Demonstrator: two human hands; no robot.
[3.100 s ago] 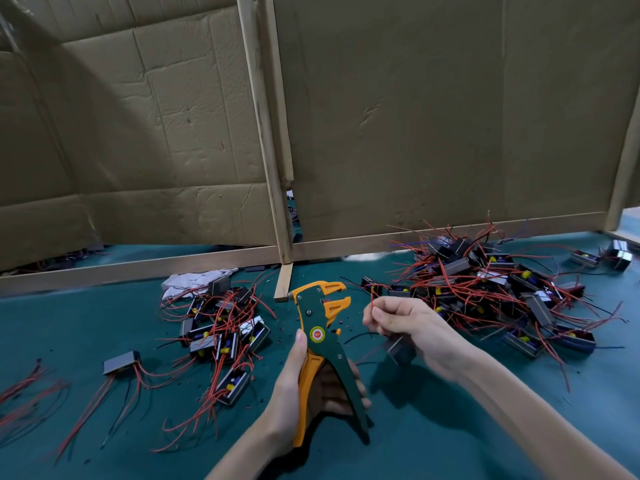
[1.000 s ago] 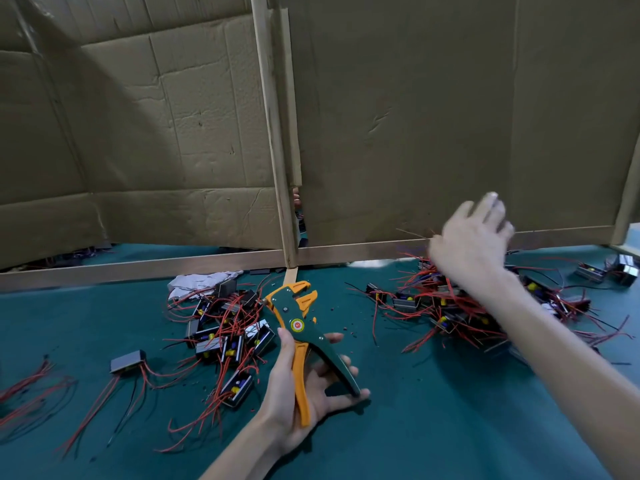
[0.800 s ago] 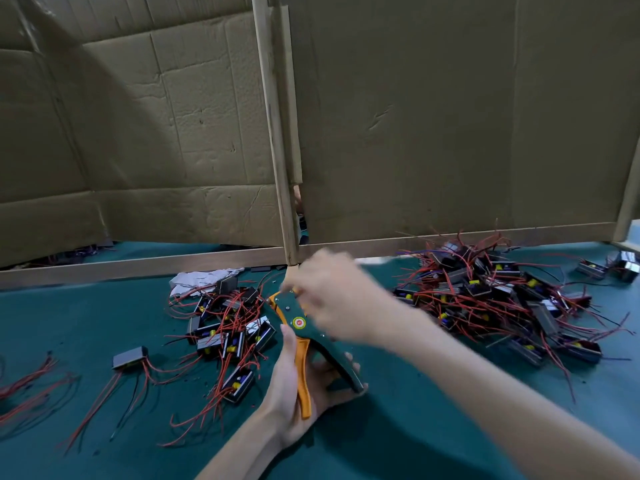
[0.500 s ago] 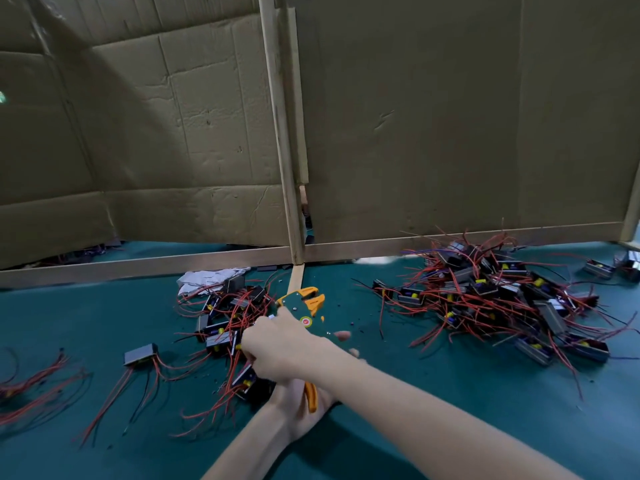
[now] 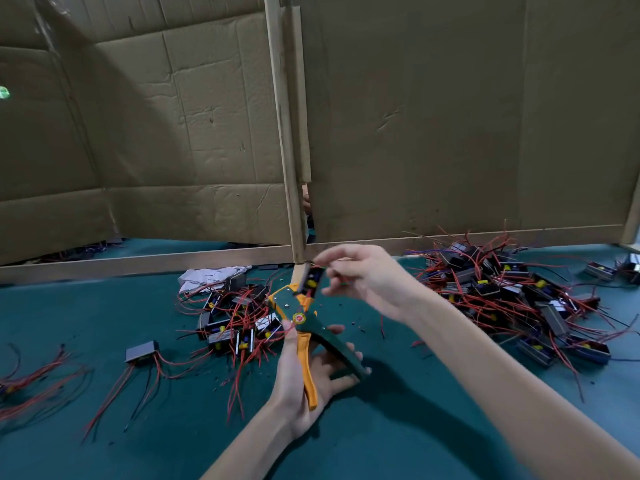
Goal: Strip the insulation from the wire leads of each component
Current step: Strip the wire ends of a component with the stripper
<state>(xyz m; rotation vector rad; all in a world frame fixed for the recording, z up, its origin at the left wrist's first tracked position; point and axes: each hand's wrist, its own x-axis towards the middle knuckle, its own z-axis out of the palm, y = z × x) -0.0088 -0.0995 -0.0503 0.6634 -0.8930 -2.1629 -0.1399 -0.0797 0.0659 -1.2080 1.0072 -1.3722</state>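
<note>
The left hand [image 5: 293, 374] grips a green-and-orange wire stripper [image 5: 298, 318], handles spread, with the thumb along the orange handle and the fingers under the green one. Just above its head, the right hand [image 5: 367, 280] pinches a small black component [image 5: 312, 279]; it is blurred. Red-wired components lie heaped on the green table [image 5: 381, 445]: a smaller pile [image 5: 235, 317] to the left and a larger pile [image 5: 512, 296] to the right, before a cardboard wall [image 5: 450, 116].

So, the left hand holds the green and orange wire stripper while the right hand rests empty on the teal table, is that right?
Not quite. The left hand does hold the green and orange wire stripper, but the head view shows the right hand raised off the teal table, pinching a small black component just above the stripper's head.
</note>
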